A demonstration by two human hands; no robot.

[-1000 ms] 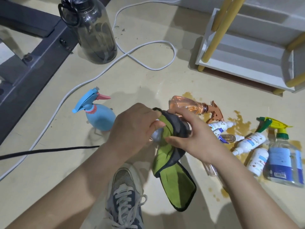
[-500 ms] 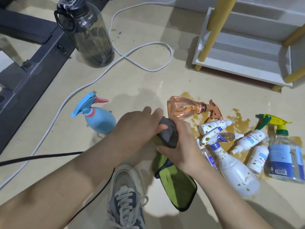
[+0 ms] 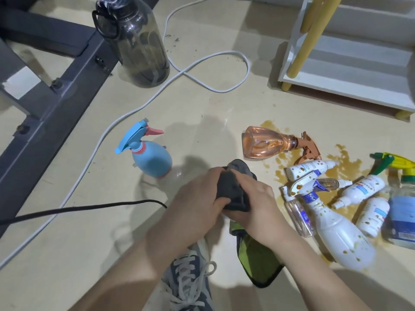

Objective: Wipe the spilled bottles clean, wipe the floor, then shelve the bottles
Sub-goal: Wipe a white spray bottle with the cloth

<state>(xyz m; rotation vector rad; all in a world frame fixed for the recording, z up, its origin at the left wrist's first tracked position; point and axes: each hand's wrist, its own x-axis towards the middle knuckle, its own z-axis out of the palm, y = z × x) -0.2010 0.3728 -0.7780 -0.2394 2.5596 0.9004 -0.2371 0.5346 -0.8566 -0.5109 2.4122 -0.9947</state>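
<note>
Bunched grey-and-green cloth [image 3: 235,194] at centre above floor [image 3: 89,243]; left hand [image 3: 197,203] and right hand [image 3: 262,207] both curled tight round it, wrapped content hidden. Just right: stained white spray bottle [image 3: 341,239] and orange clear spray bottle [image 3: 262,142] lying by brown spill [image 3: 343,162]. Blue spray bottle [image 3: 152,158] upright at left; white shelf [image 3: 336,86] beyond

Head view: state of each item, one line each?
Blue spray bottle, upright, outside the spill.
Orange spray bottle, on its side, at the spill's edge.
Large white spray bottle, lying down, spattered brown.
Cloth, bunched, gripped by left hand and right hand.
Floor, brown puddle among the fallen bottles.
Dark jug, upright.
</note>
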